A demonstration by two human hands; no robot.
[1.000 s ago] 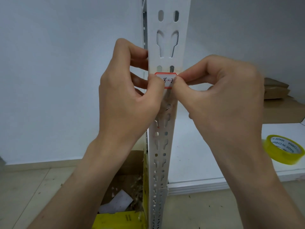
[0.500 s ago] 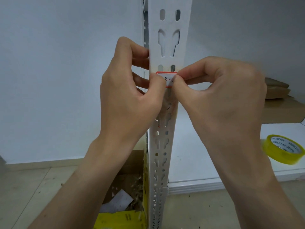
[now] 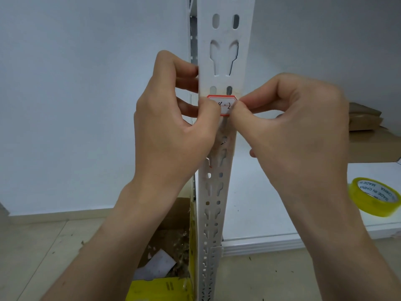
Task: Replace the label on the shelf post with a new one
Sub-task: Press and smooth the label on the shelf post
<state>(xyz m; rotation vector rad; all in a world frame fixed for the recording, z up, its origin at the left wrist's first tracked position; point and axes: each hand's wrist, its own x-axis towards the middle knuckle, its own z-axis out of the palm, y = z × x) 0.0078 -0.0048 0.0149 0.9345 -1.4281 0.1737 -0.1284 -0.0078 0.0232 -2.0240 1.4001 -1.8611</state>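
Little has shifted: mid-frame, the left hand (image 3: 173,135) still grips the shelf post (image 3: 225,40), thumb on the red-bordered label (image 3: 224,103); the right hand (image 3: 293,131) pinches its right edge.

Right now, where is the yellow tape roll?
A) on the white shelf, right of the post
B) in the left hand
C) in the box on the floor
A: the yellow tape roll lies on the white shelf, right of the post.
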